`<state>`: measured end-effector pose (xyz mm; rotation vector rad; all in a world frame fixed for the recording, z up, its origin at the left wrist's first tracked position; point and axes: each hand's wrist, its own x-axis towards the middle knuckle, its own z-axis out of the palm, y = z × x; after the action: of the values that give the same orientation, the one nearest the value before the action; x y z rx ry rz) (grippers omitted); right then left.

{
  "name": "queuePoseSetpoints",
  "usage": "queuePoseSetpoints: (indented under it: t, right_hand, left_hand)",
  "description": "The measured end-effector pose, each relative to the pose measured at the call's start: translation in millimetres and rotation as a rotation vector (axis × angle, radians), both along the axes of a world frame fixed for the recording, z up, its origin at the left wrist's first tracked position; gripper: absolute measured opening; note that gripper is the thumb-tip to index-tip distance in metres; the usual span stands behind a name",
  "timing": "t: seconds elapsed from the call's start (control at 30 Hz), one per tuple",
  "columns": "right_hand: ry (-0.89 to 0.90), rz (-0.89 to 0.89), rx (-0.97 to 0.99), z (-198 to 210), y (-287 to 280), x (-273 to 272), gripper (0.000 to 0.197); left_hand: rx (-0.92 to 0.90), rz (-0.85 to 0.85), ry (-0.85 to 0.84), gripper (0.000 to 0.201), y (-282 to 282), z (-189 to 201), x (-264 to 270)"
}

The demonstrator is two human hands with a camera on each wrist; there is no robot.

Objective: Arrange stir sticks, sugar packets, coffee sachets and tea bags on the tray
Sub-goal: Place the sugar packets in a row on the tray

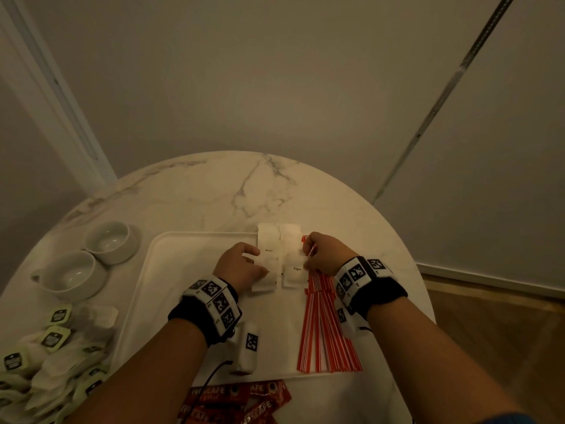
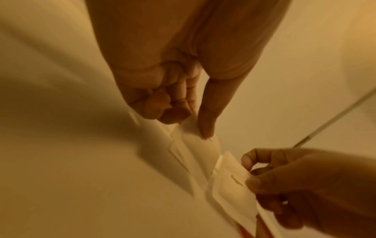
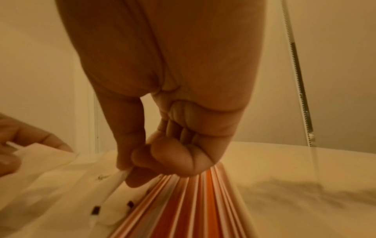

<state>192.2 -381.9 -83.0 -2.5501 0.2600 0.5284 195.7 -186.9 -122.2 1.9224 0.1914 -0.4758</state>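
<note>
Several white sugar packets [image 1: 279,255] lie in two columns on the white tray [image 1: 183,270], just left of a row of red-and-white stir sticks [image 1: 325,325]. My left hand [image 1: 244,264] pinches the left column's packet [image 2: 195,141] between thumb and curled fingers. My right hand [image 1: 318,255] pinches the edge of the right column's packet [image 2: 234,182], its knuckles over the stir sticks [image 3: 193,201]. Tea bags with green tags [image 1: 55,356] are heaped off the tray at the left. Red coffee sachets [image 1: 238,402] lie off the tray at the near edge.
Two white bowls [image 1: 91,258] stand on the round marble table [image 1: 229,191] left of the tray. A wall and a blind with a bead chain [image 1: 443,96] stand behind the table. Wooden floor [image 1: 504,332] shows to the right.
</note>
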Motion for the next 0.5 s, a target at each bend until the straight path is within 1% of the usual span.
queuePoseSetpoints:
  t: [0.1, 0.23, 0.3, 0.37, 0.43, 0.5]
  right_hand:
    - [0.01, 0.013, -0.075, -5, 5, 6, 0.027]
    - [-0.012, 0.042, -0.163, -7, 14, 10, 0.021]
    - [-0.025, 0.051, -0.19, -5, 16, 9, 0.015]
    - [-0.045, 0.053, -0.21, -3, 16, 5, 0.011]
    - [-0.062, 0.066, -0.215, -3, 15, 1, 0.015]
    - [-0.071, 0.12, -0.209, -8, 15, -3, 0.031]
  left_hand:
    - [0.113, -0.087, -0.046, 0.032, -4, -3, 4]
    - [0.257, -0.169, -0.132, 0.031, -11, -3, 8]
    - [0.345, -0.206, -0.218, 0.034, -12, -3, 9]
    - [0.386, -0.238, -0.289, 0.041, -10, -2, 8]
    - [0.46, -0.347, -0.328, 0.048, -8, -1, 4]
    - [0.55, -0.482, -0.345, 0.052, -9, -2, -1]
